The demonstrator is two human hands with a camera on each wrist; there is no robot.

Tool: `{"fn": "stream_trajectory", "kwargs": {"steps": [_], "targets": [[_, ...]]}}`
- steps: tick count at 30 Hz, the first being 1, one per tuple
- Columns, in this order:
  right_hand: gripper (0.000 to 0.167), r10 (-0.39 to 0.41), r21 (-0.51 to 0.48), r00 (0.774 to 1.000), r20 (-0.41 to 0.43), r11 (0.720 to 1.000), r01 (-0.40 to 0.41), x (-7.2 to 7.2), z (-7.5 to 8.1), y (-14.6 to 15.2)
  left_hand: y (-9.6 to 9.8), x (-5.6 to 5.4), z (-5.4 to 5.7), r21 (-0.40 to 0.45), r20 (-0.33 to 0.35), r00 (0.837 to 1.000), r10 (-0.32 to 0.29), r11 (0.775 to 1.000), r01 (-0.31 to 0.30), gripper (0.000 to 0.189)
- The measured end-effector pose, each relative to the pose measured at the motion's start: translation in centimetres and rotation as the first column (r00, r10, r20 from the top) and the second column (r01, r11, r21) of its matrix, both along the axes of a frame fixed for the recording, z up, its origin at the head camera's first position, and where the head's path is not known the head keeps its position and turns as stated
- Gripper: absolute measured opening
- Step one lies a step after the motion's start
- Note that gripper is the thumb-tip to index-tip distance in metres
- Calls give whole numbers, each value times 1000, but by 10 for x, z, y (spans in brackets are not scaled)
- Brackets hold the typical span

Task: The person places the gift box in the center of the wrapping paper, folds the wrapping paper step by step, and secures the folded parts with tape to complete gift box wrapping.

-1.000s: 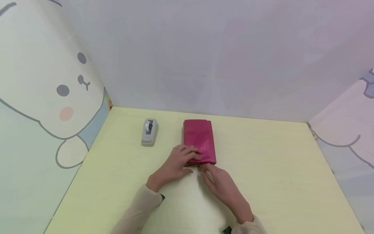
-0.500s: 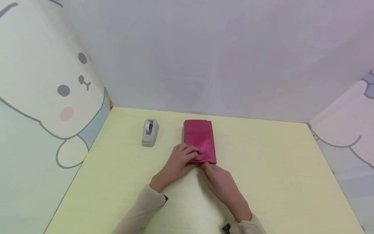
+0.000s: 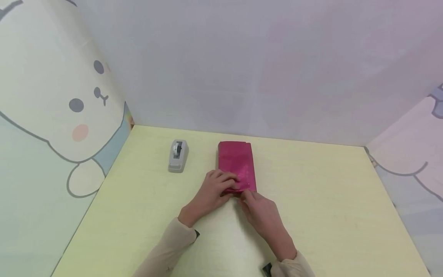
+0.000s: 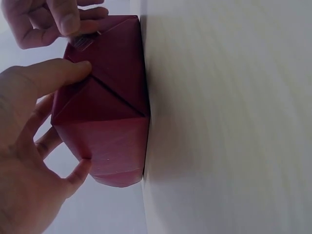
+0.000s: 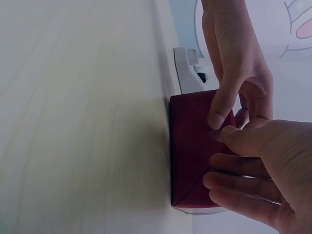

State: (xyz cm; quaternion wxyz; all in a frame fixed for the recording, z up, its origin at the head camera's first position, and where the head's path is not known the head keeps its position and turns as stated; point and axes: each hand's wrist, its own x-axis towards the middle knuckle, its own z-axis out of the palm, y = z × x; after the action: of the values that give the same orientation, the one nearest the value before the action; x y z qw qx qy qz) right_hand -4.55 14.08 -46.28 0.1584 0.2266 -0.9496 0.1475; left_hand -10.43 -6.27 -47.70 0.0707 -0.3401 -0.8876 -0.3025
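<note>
A box wrapped in shiny magenta paper lies on the table, its near end showing folded triangular flaps in the left wrist view. My left hand grips this wrapped box, fingers over the top and thumb pressing the folded end. At the same end, my right hand pinches a small strip of clear tape against the paper near the upper edge. In the right wrist view my right hand and left hand meet at the dark red end face, their thumb tips close together.
A grey tape dispenser with a roll in it stands left of the box. The pale yellow table meets a plain light wall behind; cartoon-printed panels flank it.
My left thumb has come in against the box's near end. My right hand has shifted slightly forward and right along that edge. The box has barely moved.
</note>
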Motion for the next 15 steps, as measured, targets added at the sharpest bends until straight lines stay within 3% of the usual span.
{"fn": "stream_trajectory", "kwargs": {"steps": [15], "targets": [[31, 44, 100, 983, -178, 995, -27, -9, -6, -3, 1, -2, -2, 14, 7, 1000, 10, 1000, -11, 33]]}}
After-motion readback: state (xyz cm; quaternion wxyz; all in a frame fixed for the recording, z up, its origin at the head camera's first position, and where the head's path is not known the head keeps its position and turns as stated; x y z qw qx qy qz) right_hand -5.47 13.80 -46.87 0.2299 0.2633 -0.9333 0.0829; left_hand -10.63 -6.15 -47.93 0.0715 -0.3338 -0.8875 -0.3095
